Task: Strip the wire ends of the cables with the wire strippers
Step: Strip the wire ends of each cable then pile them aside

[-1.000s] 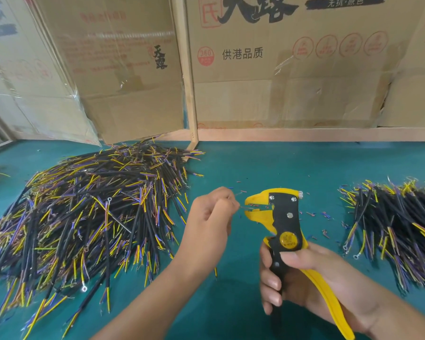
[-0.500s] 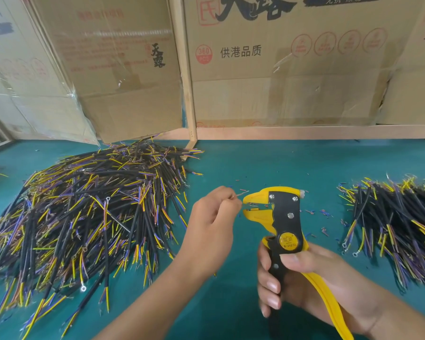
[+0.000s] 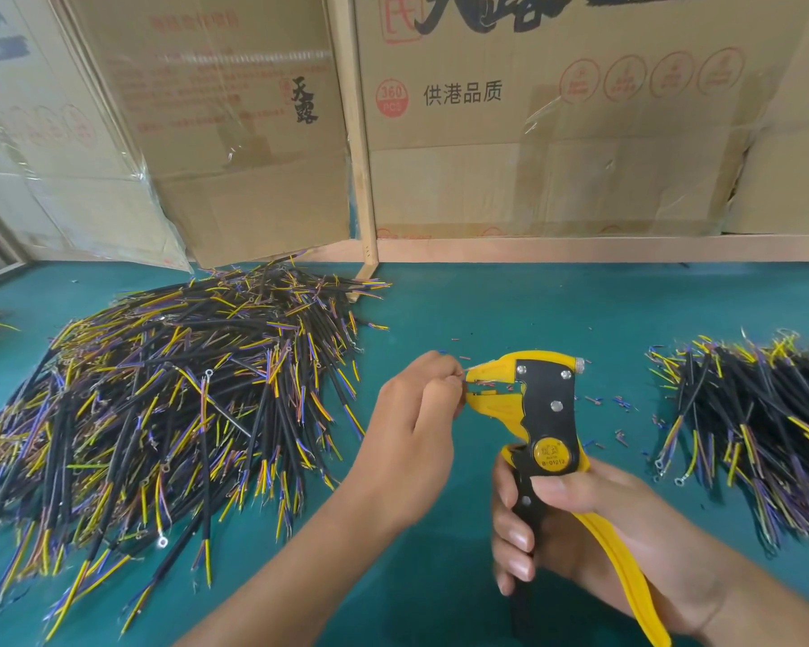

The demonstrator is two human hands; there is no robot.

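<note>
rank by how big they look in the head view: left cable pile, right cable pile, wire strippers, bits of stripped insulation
1. left cable pile
2. right cable pile, cut off by the frame edge, so unsure
3. wire strippers, nearer the camera
4. bits of stripped insulation

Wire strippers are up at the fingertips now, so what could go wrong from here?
1. The left hand pinches the wire end right at the mouth of the wire strippers; squeezing could nip a fingertip.
2. Only a short wire end reaches between the jaws, so the strip may come out short or miss.
3. Insulation scraps litter the green mat beside the right-hand cable pile and could mix into it.
</note>
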